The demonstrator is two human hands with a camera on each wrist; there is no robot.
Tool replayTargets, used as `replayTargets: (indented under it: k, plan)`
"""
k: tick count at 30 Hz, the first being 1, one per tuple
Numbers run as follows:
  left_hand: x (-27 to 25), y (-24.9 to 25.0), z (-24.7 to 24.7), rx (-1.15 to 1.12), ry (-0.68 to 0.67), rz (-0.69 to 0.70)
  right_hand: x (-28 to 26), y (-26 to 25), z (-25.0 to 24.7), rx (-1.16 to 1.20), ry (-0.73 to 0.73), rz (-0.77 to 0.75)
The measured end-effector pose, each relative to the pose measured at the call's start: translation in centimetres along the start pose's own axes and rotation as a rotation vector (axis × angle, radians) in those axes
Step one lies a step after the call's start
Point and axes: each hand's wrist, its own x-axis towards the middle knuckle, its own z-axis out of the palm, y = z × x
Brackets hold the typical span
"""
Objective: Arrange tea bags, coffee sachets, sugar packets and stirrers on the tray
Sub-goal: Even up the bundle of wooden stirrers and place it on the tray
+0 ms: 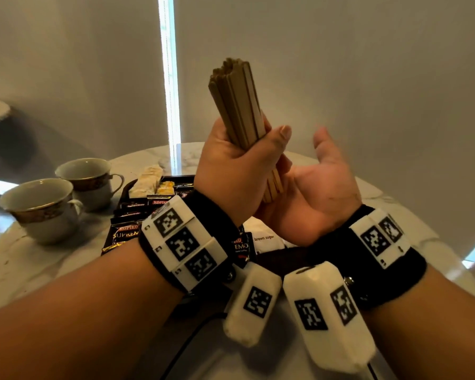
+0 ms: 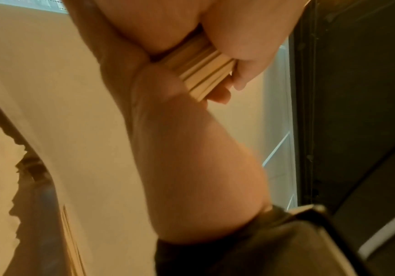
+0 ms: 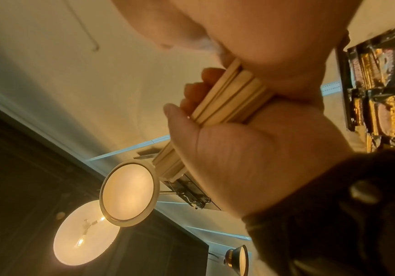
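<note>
Far left on the marble tabletop (image 1: 25, 259): two teacups (image 1: 36, 207), then coffee sachets (image 1: 126, 234) overlapping on the dark tray (image 1: 283, 259). Centre: left hand (image 1: 231, 171) clamped round the stirrers (image 1: 239, 105), held upright above the tray, lower ends against the palm of the right hand (image 1: 307, 198), cupped with fingers loose, probably to square the ends before laying them down. Behind: pale blinds (image 1: 340, 78) with a bright gap.
</note>
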Motion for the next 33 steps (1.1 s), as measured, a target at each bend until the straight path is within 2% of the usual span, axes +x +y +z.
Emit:
replayTargets:
  k: [2, 4, 6, 7, 10, 12, 16, 24, 26, 29, 31, 33]
  plan:
    - [0.0, -0.2, -0.3, 0.051, -0.005, -0.02, -0.1, -0.3, -0.2, -0.138, -0.03, 0.033]
    - [0.0, -0.2, -0.7, 0.161, -0.035, -0.052, 0.0, -0.8, -0.5, -0.536, 0.094, -0.02]
    - [0.1, 0.0, -0.9, 0.317, -0.163, -0.115, 0.0, -1.6, -0.6, -0.887, 0.211, -0.163]
    - [0.1, 0.1, -0.9, 0.385, -0.256, -0.145, 0.0, -2.1, -0.7, -0.991, 0.236, -0.251]
    - [0.1, 0.6, -0.7, 0.549, -0.481, -0.263, -0.5, -2.5, -0.5, -1.139, 0.264, -0.394]
    - [0.0, 0.6, -0.5, 0.597, -0.512, -0.338, -0.7, -2.0, -0.4, -1.196, 0.277, -0.416]
    - [-0.2, 0.6, -0.1, 0.535, -0.471, -0.444, -0.9, -1.6, -0.2, -1.258, 0.287, -0.45]
    - [-0.3, 0.9, 0.1, 0.64, -0.483, -0.47, -1.4, -1.8, 0.3, -1.439, 0.269, -0.414]
    - [-0.3, 1.2, 0.0, 0.651, -0.489, -0.457, -1.9, -2.7, 0.6, -1.37, 0.3, -0.4]
    - [-0.3, 1.4, -0.3, 0.729, -0.536, -0.473, -2.7, -5.6, 1.0, -1.123, 0.374, -0.514]
    - [-0.3, 1.4, 0.0, 0.793, -0.555, -0.489, -3.2, -6.3, 1.5, -1.113, 0.322, -0.611]
    - [-0.6, 1.3, 0.2, 0.846, -0.563, -0.483, -2.7, -5.1, 1.6, -1.223, 0.255, -0.621]
